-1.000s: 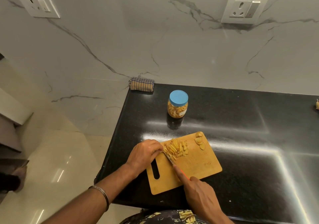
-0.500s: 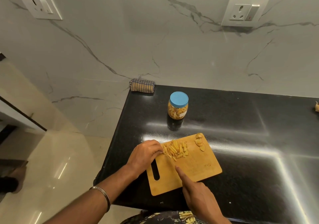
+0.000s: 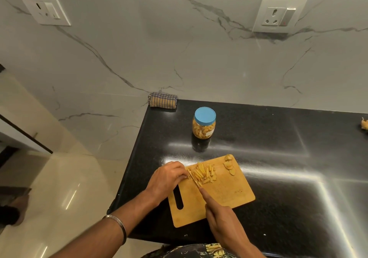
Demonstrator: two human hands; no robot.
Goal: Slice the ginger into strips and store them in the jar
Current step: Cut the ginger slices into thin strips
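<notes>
Left hand [image 3: 166, 179] curled at the wooden cutting board's [image 3: 225, 196] far-left edge, fingertips bent down beside the pile of ginger strips [image 3: 203, 173], seemingly pinning a small piece there; too small to tell for sure. Steel bangle [image 3: 119, 225] round that wrist. Right hand [image 3: 224, 221] closed on a knife [image 3: 196, 181], index finger stretched along its spine, handle hidden inside the grip, blade edge down on the board just right of the left fingertips and against the near-left side of the strips. Beyond the strip pile, toward the board's far corner, a few uncut ginger slices [image 3: 229, 165]. Slot handle of the board lying under and just near of the left hand. Well beyond both hands on the black counter [image 3: 278, 142], a clear jar [image 3: 204, 123] with blue lid on, upright, partly filled with pale yellow pieces, nothing between it and the board. Further back-left, at the counter's corner against the marble wall, a folded checked cloth [image 3: 162, 100]. Far right, at the picture's edge, a knobbly piece of ginger root [image 3: 364, 123]. Two wall sockets [image 3: 277, 15] high on the wall.
</notes>
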